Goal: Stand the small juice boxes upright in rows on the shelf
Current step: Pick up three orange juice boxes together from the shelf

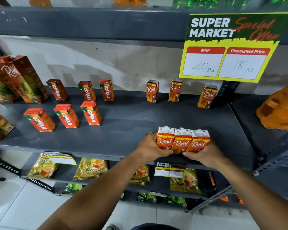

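Three small orange Real juice boxes (182, 141) stand side by side near the front edge of the dark grey shelf (131, 127). My left hand (150, 149) grips the left end of this trio and my right hand (204, 155) grips the right end, pressing them together. Three more small Real boxes stand upright and spaced apart along the back: one (152, 91), another (175, 90) and a third (207, 96). Several small red Maaza boxes (90, 103) stand in two rows on the left half of the shelf.
Tall Real pineapple cartons (18, 78) stand at the far left. A yellow price sign (229, 47) hangs from the shelf above at right. An orange plastic pack (279, 107) lies on the neighbouring shelf. Tea packets (90, 168) fill the lower shelves.
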Motion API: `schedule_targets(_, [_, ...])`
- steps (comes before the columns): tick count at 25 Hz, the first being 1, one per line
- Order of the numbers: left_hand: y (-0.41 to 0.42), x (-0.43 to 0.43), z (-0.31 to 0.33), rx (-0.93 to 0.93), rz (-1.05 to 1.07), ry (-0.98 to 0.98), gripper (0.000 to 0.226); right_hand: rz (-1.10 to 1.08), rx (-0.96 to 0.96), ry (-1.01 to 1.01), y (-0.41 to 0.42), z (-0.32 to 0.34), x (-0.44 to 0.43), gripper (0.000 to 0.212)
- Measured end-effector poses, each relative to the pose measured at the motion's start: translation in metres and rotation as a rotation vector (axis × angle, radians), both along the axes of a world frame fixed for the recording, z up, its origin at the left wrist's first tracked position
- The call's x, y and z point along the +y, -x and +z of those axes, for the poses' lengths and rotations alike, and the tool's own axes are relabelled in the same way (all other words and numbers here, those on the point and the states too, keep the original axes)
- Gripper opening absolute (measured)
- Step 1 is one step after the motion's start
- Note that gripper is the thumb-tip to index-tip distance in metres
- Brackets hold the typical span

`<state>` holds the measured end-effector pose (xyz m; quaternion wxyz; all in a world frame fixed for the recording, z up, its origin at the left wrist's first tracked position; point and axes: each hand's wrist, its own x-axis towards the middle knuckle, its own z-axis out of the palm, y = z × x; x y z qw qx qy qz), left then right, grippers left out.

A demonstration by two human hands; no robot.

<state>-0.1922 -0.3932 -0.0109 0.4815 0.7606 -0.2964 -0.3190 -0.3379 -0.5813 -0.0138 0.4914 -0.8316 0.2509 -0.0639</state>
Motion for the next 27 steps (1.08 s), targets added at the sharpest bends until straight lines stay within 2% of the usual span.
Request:
schedule_targets(17, [0.006,0.004,0.006,-0.071,0.002,-0.084,0.064,0.032,-0.034,0.03,0.009,0.009,0.004,0.05])
schedule_targets(21, [0.006,0.004,0.005,-0.094,0.0,-0.072,0.059,0.034,-0.05,0.03,0.01,0.006,0.004,0.054])
schedule_targets(23, [0.007,0.004,0.003,-0.107,-0.009,-0.061,0.062,0.039,-0.048,0.038,0.01,0.007,0.004,0.067])
schedule_targets(26, [0.003,0.01,0.005,-0.065,-0.1,0.004,0.088,0.092,-0.121,0.015,0.021,0.012,0.003,0.122])
schedule_targets(27, [0.001,0.016,0.007,-0.033,-0.116,0.069,0.097,0.048,-0.216,-0.03,0.028,0.014,0.003,0.127])
